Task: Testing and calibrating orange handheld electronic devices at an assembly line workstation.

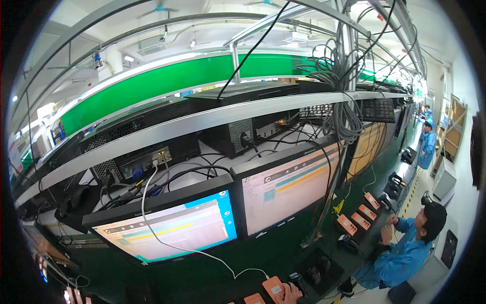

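Observation:
Only the fingers of my right hand (290, 294) show, at the bottom edge. They rest beside a small orange box (275, 288) with a white label and touch a black device (296, 280) just right of it. A second orange box (254, 299) lies to the left. A white cable (152, 213) runs down across the left monitor (172, 230) to the orange box. My left hand is out of view. The hand is too cut off to tell whether it grips anything.
A second lit monitor (286, 187) stands to the right. Computer cases (152, 158) and tangled cables (344, 101) fill the shelf above. At the right a seated person in a blue coat (407, 251) handles several orange boxes (360, 220). Others stand farther down the aisle (428, 144).

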{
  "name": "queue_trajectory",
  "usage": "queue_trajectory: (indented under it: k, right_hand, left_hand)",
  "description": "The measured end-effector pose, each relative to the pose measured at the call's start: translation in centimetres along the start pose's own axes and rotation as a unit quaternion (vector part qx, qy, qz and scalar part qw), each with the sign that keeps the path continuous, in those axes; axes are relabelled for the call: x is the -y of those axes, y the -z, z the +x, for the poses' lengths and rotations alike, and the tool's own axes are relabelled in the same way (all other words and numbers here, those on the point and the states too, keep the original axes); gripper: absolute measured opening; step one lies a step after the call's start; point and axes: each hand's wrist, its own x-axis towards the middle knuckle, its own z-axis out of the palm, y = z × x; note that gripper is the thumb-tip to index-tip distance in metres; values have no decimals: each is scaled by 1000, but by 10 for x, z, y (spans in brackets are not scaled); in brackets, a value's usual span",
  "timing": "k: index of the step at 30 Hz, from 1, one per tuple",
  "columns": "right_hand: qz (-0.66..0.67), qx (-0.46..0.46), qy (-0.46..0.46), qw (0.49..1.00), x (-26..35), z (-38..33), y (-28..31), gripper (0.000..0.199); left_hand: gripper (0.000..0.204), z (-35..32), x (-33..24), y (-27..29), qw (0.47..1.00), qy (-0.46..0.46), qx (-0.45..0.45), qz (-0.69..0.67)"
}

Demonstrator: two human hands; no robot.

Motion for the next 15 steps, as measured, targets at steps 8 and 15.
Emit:
queue_trajectory:
  k: [8,15]
  right_hand:
    - [46,-22,0,999,11,8,14,50]
    - [18,-174,-100,979,-58,-21,78,56]
  left_hand:
    - [53,-12,-4,1,999,10,-40,-30]
    - [56,-6,9,-37,986,-8,-41,-162]
